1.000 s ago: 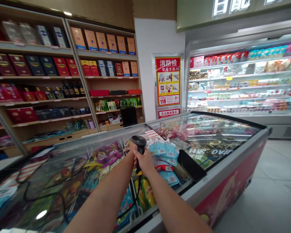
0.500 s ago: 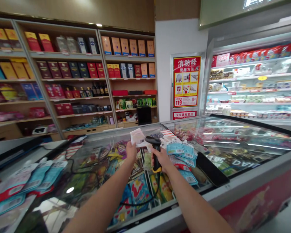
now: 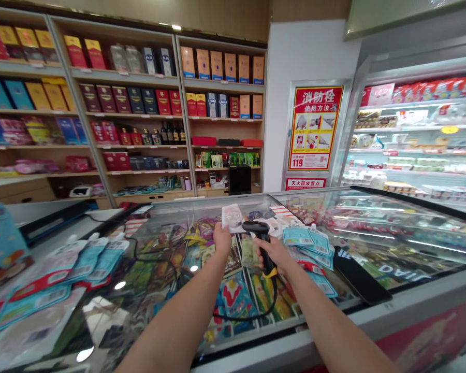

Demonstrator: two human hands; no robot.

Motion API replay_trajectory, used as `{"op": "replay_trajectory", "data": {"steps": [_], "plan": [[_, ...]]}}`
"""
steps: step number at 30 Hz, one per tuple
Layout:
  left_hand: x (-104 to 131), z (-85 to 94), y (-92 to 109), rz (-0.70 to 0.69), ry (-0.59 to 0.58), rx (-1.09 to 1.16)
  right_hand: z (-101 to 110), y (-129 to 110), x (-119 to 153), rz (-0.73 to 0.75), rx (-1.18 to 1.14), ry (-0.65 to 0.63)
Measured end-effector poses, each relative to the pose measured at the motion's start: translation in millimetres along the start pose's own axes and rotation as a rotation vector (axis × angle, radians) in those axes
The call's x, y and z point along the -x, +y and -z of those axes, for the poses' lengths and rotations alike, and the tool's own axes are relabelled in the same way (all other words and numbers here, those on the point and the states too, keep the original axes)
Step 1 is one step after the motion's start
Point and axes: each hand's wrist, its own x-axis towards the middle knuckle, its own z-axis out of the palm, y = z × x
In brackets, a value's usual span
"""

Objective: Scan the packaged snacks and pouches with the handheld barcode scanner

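My right hand (image 3: 272,252) is wrapped around the handle of a black and yellow barcode scanner (image 3: 267,261), whose head points left. A small whitish packet (image 3: 232,216) is pinched in my left hand (image 3: 222,237), held up just beside the scanner's head. Both hands are above the glass top of a chest freezer (image 3: 202,207). Right of the scanner lies a pile of blue and white spouted pouches (image 3: 308,241). Its black cable (image 3: 252,317) loops down over the glass.
More spouted pouches (image 3: 89,261) lie at the left. A black phone-like slab (image 3: 359,274) rests on the freezer's right side. Behind stand shelves (image 3: 147,120) of boxed goods, a red wall poster (image 3: 314,129) and a lit chiller (image 3: 419,129).
The view has turned a little to the left, so the scene sits further right. Both hands keep their hold on the packet and the barcode scanner, close together as before.
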Motion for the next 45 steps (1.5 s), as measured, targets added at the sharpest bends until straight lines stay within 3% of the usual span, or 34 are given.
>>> {"op": "replay_trajectory", "data": {"steps": [14, 19, 22, 25, 30, 34, 40, 45], "plan": [[10.5, 2.4, 16.5, 0.044, -0.013, -0.082, 4.4, 8.0, -3.2, -0.034, -0.007, -0.043], [8.8, 21.8, 29.7, 0.074, -0.01, -0.123, -0.4, 10.1, -2.8, -0.034, -0.06, -0.097], [-0.9, 57.8, 32.2, 0.046, 0.002, -0.138, -14.9, 8.0, -0.6, -0.049, -0.05, -0.139], [-10.1, 110.9, 29.1, 0.013, 0.029, -0.14, -41.7, 1.7, 3.9, -0.055, -0.036, -0.207], [-6.6, 208.3, 21.1, -0.023, 0.131, -0.152, -107.5, -7.9, 13.1, -0.106, -0.011, -0.38], [9.9, 271.4, 16.9, -0.011, 0.207, -0.236, -160.5, -5.6, 20.1, -0.122, 0.051, -0.532], [24.8, 337.4, 14.3, -0.034, 0.311, -0.415, -217.6, 4.1, 26.7, -0.09, 0.12, -0.69], [26.9, 370.3, 19.3, 0.002, 0.368, -0.669, -250.1, 9.8, 26.5, -0.101, 0.157, -0.744]]}}
